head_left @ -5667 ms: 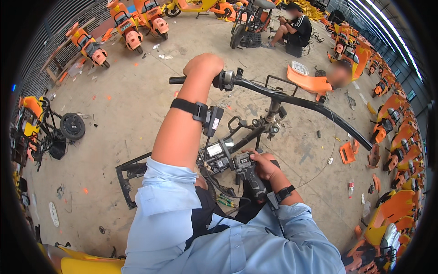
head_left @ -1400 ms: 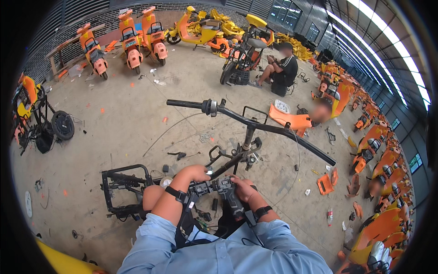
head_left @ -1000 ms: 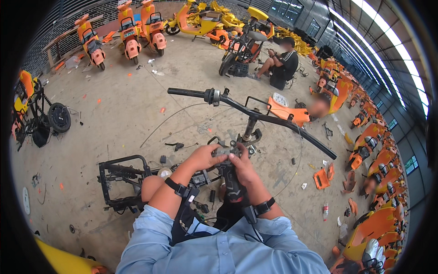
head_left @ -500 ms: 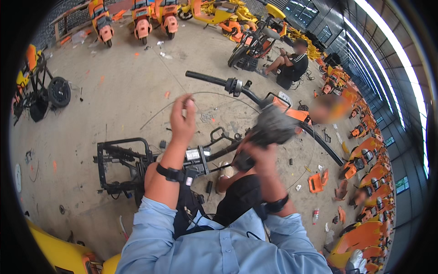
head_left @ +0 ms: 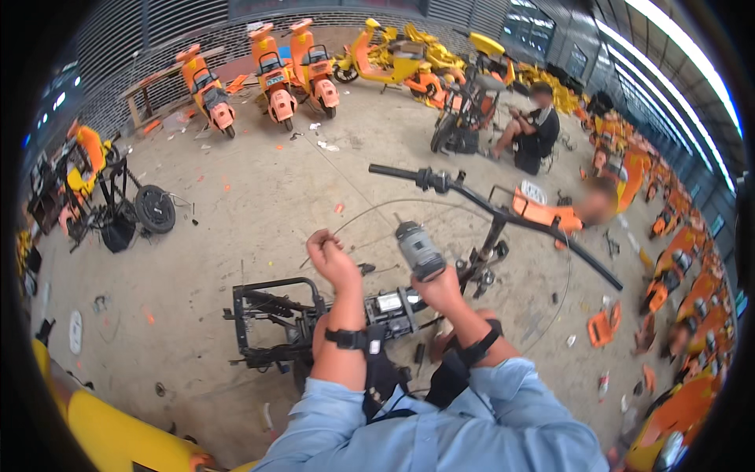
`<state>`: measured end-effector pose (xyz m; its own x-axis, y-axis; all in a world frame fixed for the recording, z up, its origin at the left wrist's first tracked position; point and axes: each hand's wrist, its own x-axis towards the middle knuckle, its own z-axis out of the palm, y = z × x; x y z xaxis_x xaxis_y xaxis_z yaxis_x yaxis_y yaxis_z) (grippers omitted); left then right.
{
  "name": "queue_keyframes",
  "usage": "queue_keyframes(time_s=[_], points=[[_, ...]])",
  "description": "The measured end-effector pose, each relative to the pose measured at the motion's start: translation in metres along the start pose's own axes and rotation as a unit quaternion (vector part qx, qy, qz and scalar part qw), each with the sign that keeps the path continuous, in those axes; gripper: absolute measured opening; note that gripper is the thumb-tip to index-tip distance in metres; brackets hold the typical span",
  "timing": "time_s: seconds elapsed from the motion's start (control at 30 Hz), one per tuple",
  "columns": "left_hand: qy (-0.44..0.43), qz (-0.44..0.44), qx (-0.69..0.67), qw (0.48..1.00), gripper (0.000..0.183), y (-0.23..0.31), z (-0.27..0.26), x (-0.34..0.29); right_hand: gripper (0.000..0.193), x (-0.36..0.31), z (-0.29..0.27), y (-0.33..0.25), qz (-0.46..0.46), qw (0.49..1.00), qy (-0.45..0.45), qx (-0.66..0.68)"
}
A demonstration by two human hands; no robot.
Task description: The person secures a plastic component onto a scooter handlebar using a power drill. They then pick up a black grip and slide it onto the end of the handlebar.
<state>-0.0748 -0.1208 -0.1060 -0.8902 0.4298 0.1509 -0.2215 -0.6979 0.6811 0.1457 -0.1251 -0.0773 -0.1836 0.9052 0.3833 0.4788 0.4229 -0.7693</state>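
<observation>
My right hand (head_left: 439,289) grips a grey and black cordless drill (head_left: 421,252), its bit pointing up and away from me. To its left, my left hand (head_left: 333,259) is raised with its fingers curled together; whatever they may hold is too small to make out. Below both hands lies a stripped black scooter frame (head_left: 275,284), with a pale labelled box (head_left: 388,302) along its middle. Its bare handlebar (head_left: 464,189) crosses beyond the drill toward the right. A thin cable (head_left: 440,203) loops around from the handlebar.
An orange scooter panel (head_left: 543,209) lies past the handlebar, near another person (head_left: 538,130) seated low by a partly stripped scooter. Orange scooters (head_left: 277,82) stand at the back; more line the right side. A yellow body panel (head_left: 118,429) is close at my lower left. Loose orange scraps (head_left: 602,327) litter the floor.
The drill has swung from over the handlebar stem toward the left, its bit now pointing up. My left hand has dropped lower and its fingers have curled. The whole view has shifted.
</observation>
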Motion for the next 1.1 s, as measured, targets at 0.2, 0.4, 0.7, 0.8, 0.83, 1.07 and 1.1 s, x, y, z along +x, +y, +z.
queue_keyframes(time_s=[0.2, 0.4, 0.7, 0.8, 0.83, 1.07, 1.1], points=[[-0.146, -0.047, 0.143, 0.978, 0.021, -0.02, 0.028, -0.017, 0.032, -0.063, -0.031, 0.076, 0.239, 0.968, -0.059, 0.039], [-0.221, -0.094, 0.239, 0.941, 0.02, -0.028, 0.035, -0.017, 0.026, -0.112, -0.015, 0.122, 0.262, 0.961, -0.063, 0.055], [-0.213, -0.067, 0.279, 0.934, 0.024, -0.013, 0.032, -0.015, 0.02, -0.111, -0.007, 0.138, 0.294, 0.942, -0.097, 0.128], [-0.205, -0.067, 0.279, 0.936, 0.023, -0.015, 0.029, -0.015, 0.021, -0.114, -0.002, 0.142, 0.255, 0.958, -0.074, 0.11], [-0.212, -0.069, 0.285, 0.932, 0.023, -0.017, 0.032, -0.016, 0.022, -0.115, -0.001, 0.144, 0.243, 0.964, -0.062, 0.088], [-0.296, 0.215, 0.439, 0.821, 0.027, 0.008, 0.052, -0.035, 0.026, -0.111, -0.007, 0.145, 0.279, 0.956, -0.067, 0.065], [-0.31, 0.287, 0.46, 0.781, 0.031, 0.018, 0.057, -0.035, 0.025, -0.11, -0.007, 0.145, 0.28, 0.954, -0.065, 0.083]])
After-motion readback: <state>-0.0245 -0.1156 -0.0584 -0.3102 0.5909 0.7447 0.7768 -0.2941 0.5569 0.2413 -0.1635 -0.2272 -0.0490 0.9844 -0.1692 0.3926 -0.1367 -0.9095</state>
